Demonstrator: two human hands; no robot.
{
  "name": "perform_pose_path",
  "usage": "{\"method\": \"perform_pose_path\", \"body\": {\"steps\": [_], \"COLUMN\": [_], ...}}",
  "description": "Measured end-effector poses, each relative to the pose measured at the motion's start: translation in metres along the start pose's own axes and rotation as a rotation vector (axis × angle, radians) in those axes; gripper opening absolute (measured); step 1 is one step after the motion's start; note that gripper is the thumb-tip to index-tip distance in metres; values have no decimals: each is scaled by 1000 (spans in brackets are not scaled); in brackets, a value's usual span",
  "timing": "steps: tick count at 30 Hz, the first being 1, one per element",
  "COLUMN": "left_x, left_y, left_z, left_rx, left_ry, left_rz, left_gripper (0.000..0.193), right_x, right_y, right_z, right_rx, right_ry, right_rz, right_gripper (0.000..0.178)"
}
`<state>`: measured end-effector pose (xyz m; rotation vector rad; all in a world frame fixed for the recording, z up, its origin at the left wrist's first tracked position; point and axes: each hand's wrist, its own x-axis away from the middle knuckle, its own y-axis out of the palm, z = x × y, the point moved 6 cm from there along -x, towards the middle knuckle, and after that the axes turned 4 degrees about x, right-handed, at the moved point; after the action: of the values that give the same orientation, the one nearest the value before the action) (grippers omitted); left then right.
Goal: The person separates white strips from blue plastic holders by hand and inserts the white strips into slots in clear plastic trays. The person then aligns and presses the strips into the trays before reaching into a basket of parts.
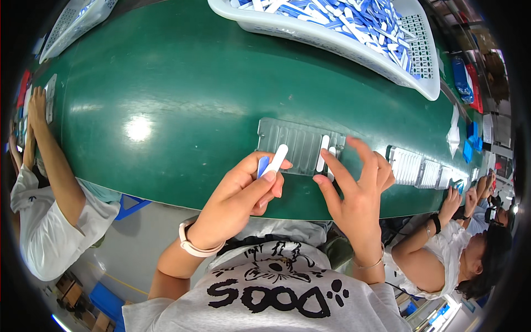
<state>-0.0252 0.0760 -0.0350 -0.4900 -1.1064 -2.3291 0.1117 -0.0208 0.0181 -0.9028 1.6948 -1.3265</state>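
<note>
My left hand is closed round a few flat strips with rounded ends. A white strip and a blue strip stick out between its thumb and fingers. In front of me lies a clear plastic tray with parallel grooves. One white strip lies in a groove towards the tray's right side, with another white piece beside it, partly covered by my fingers. My right hand is over that end, thumb and fingers spread, the index fingertip close to the strip. I see nothing held in it.
A large white basket full of blue and white strips stands at the back. Another basket is at the far left. More clear trays run along the green table to the right. Co-workers sit on both sides.
</note>
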Motion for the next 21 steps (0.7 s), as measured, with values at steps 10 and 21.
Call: {"method": "perform_pose_path", "body": {"steps": [10,21], "left_x": [0,2], "left_y": [3,12], "left_z": [10,12], "left_rx": [44,-169], "left_ry": [-23,235], "left_rz": [44,21], "left_gripper": [39,27], "right_x": [16,-22], "right_y": [12,0], "right_z": [6,-7], "right_rx": [374,-801], "right_ry": [-236,-174], "right_rz": [171,-71], "right_gripper": [33,30]}}
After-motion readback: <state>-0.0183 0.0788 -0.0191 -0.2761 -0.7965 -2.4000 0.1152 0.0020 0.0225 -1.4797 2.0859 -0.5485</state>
